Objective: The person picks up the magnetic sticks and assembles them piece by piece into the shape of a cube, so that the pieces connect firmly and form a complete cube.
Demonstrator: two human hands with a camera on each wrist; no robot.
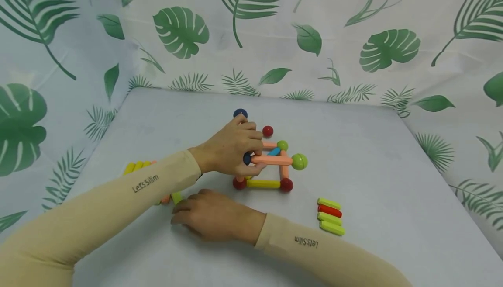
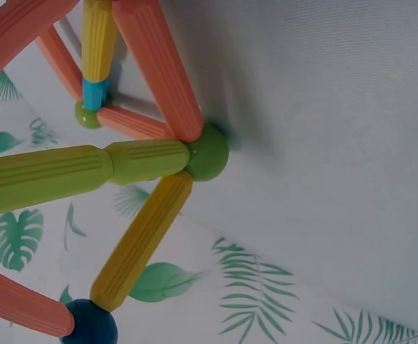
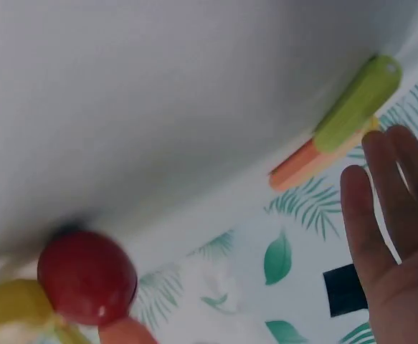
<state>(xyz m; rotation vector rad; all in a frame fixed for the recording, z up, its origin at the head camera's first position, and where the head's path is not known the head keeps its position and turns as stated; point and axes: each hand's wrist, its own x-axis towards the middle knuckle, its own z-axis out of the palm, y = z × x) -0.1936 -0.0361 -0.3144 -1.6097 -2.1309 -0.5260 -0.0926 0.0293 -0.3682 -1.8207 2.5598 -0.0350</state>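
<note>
Your left hand grips the rod-and-ball frame mid-surface by its orange rod; your right hand lies flat, fingers relaxed. It's light, with joints that likely pull apart; hold near a ball.

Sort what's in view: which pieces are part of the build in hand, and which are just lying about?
In hand:
- rod-and-ball frame, gripped by the left hand
- sticks at left, near the open right hand

Lying about:
- four sticks at right
- loose red ball
</note>
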